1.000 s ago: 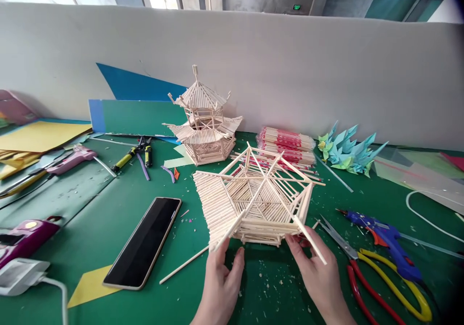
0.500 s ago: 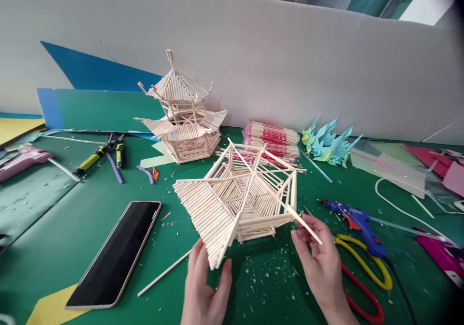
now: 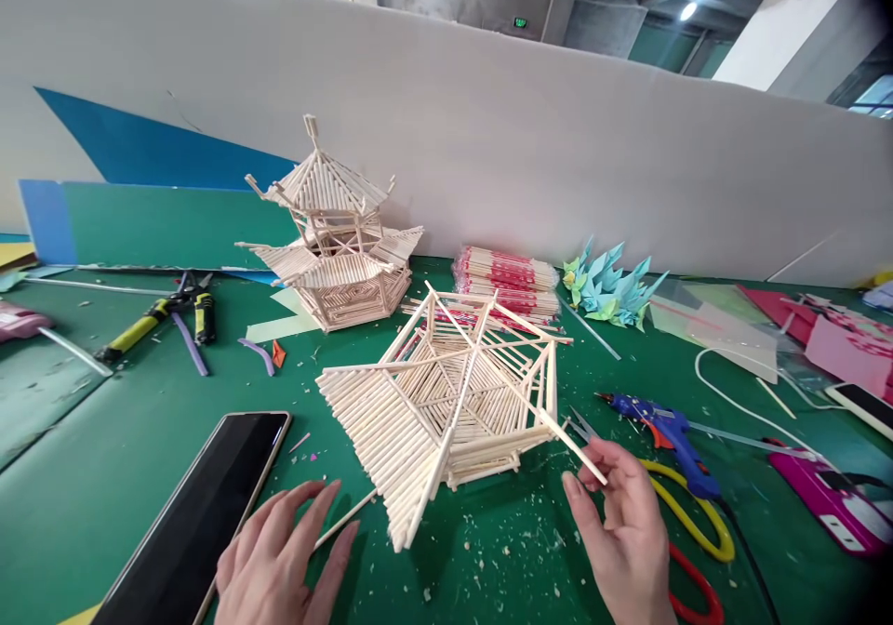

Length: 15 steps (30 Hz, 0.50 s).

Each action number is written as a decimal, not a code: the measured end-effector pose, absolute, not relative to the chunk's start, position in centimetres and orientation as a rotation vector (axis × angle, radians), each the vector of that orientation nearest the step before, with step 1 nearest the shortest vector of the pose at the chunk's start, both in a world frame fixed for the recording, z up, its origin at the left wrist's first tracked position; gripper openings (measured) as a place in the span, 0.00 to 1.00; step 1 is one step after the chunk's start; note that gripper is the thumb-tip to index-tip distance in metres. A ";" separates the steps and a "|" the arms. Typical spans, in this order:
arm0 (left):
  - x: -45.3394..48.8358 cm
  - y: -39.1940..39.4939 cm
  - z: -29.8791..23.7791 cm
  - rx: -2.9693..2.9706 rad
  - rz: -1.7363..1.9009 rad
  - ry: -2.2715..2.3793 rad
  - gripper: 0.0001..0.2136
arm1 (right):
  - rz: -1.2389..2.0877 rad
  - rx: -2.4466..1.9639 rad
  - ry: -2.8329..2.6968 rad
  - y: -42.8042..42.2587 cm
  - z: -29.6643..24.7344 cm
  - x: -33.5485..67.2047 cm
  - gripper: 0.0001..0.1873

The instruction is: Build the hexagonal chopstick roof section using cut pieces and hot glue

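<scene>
The six-sided frame of pale round sticks (image 3: pixel 457 448) rests on the table in front of me, one roof panel covered with closely laid sticks. My left hand (image 3: pixel 286 551) is open at its left, thumb and forefinger spread on either side of a loose stick (image 3: pixel 347 519) on the table. My right hand (image 3: pixel 620 523) is at the frame's right corner, fingers loosely curled and apart from the thumb. A projecting roof stick (image 3: pixel 578 450) ends between them; whether the fingers touch it I cannot tell.
Behind stands a stick pagoda (image 3: pixel 335 267), beside wrapped stick bundles (image 3: pixel 506 276) and blue folded-paper pieces (image 3: pixel 610 281). At right lie a blue glue gun (image 3: pixel 670 434) and scissors (image 3: pixel 698 513). A phone (image 3: pixel 199 513) and yellow-handled pliers (image 3: pixel 150 323) lie at left.
My left hand has let go of the covered roof corner and moved left to the loose stick. My right hand has shifted slightly toward the end of the projecting stick. The view has tilted up.
</scene>
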State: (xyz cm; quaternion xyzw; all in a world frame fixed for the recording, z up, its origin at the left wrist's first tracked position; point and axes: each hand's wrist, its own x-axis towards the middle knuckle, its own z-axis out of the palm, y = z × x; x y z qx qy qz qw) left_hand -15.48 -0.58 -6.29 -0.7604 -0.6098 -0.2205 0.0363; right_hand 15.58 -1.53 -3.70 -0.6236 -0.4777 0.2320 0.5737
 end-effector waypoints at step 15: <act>-14.4 -1.0 -6.8 -2.269 -0.849 -1.863 0.11 | 0.165 -1.315 -1.635 2.1 0.6 15.1 0.08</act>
